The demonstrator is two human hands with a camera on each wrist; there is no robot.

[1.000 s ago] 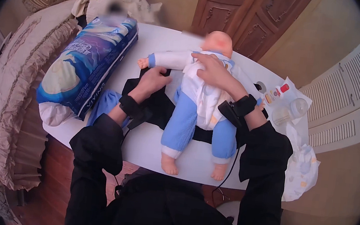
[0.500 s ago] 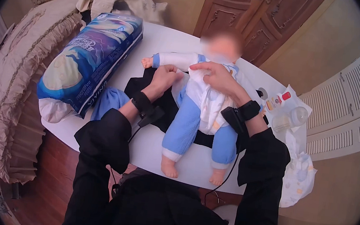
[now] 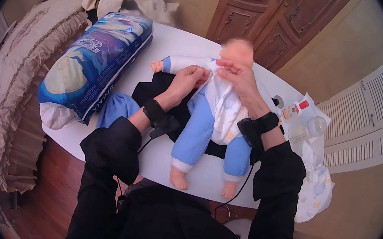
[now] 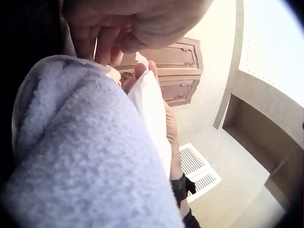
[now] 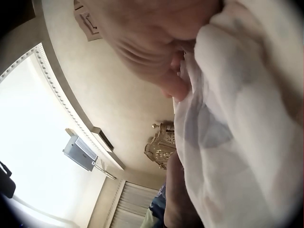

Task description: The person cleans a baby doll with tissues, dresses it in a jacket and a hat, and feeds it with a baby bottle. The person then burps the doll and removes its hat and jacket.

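Note:
A doll in blue trousers point(image 3: 193, 131) and a white top lies on its back, feet toward me, with a white diaper point(image 3: 226, 116) spread up over its front. My right hand point(image 3: 242, 81) pinches the diaper's upper front edge at the doll's belly. At the doll's waist on the left, my left hand point(image 3: 187, 85) has its fingers curled on the diaper's side. The left wrist view has the fuzzy blue trouser leg point(image 4: 90, 147) close up, below my left hand point(image 4: 142, 23). Diaper folds point(image 5: 213, 137) hang below my right hand point(image 5: 147, 38) in the right wrist view.
A large blue diaper pack point(image 3: 96, 64) lies along the left of the white table point(image 3: 158, 163), a blue cloth point(image 3: 118, 110) beside it. A baby bottle point(image 3: 312, 126) and a red-capped container point(image 3: 296, 108) stand at the right. Another diaper point(image 3: 318, 190) hangs over the right edge.
My left hand has moved up and right, from beside the doll to its waist. The right hand has shifted slightly right and now pinches the diaper's upper edge.

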